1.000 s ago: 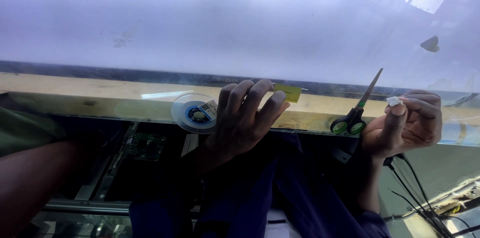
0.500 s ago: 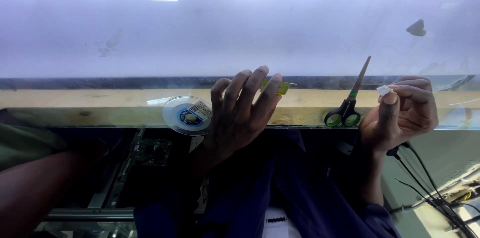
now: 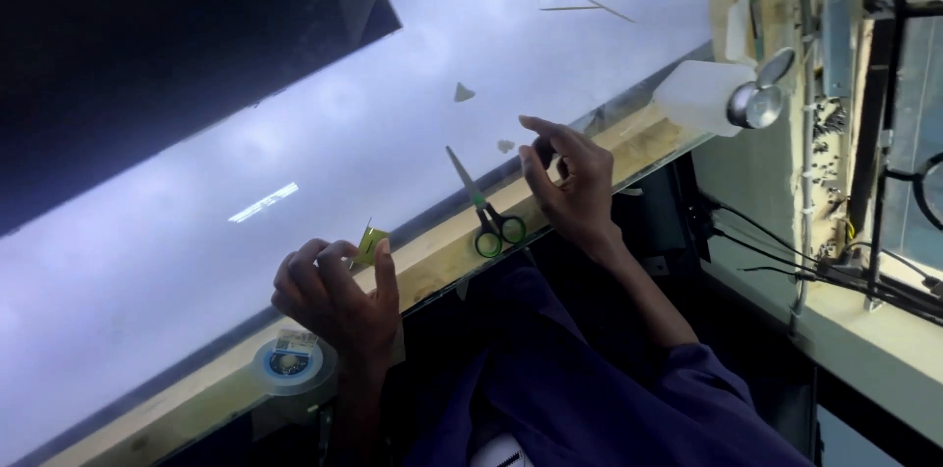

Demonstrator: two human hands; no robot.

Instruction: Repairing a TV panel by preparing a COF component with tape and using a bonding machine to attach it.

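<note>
The left hand [image 3: 334, 295] pinches a small yellow-green piece [image 3: 371, 246] at the glowing panel [image 3: 295, 153], while the right hand [image 3: 565, 177], fingers loosely curled and empty, hovers near the scissors [image 3: 486, 212], so I judge careful placing comes next.

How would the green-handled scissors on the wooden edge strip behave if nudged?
The green-handled scissors lie flat and closed, so they would probably slide, not roll. Their blade tip overhangs the glossy white panel, so they may pivot. They look rigid and light.

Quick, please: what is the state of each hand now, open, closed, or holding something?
Left hand: closed on a small yellow-green piece.
Right hand: fingers half-curled above the scissors; whether it holds anything cannot be told.
</note>
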